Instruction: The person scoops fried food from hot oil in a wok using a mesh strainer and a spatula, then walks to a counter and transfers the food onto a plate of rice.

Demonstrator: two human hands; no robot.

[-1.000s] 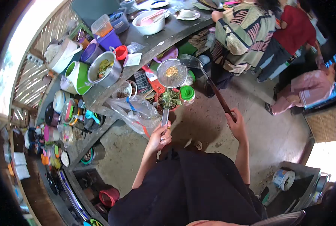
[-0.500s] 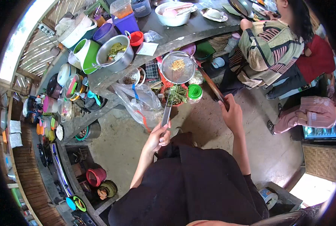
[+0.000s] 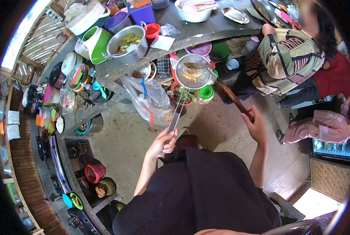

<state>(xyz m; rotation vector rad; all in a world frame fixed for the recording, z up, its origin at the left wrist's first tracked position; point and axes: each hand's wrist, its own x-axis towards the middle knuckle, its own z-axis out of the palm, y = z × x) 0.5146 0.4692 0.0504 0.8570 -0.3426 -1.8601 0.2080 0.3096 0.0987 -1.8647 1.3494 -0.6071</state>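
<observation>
My left hand (image 3: 162, 144) is closed round the metal handle of a round mesh strainer (image 3: 190, 64), held out in front of me. Thin yellowish strips (image 3: 192, 75) lie in the mesh. In my right hand (image 3: 256, 124) is the wooden handle of a metal spatula (image 3: 230, 93), and its metal end meets the strainer, behind or inside the mesh; which one I cannot tell. Beneath the strainer are green leafy stems (image 3: 185, 95) and a jar with a green lid (image 3: 206, 92).
A dark counter (image 3: 198, 29) carries a metal pot (image 3: 127, 44), a red bowl (image 3: 152, 30) and a white basin (image 3: 195, 11). A plastic bag (image 3: 153, 102) hangs below its edge. One person in a patterned top (image 3: 286, 55) and others are at the right. A stove (image 3: 80, 223) stands lower left.
The view has turned, so the counter and people sit differently in it. The spatula's metal end has gone from beside the strainer to overlapping it. The strips have shifted lower in the mesh.
</observation>
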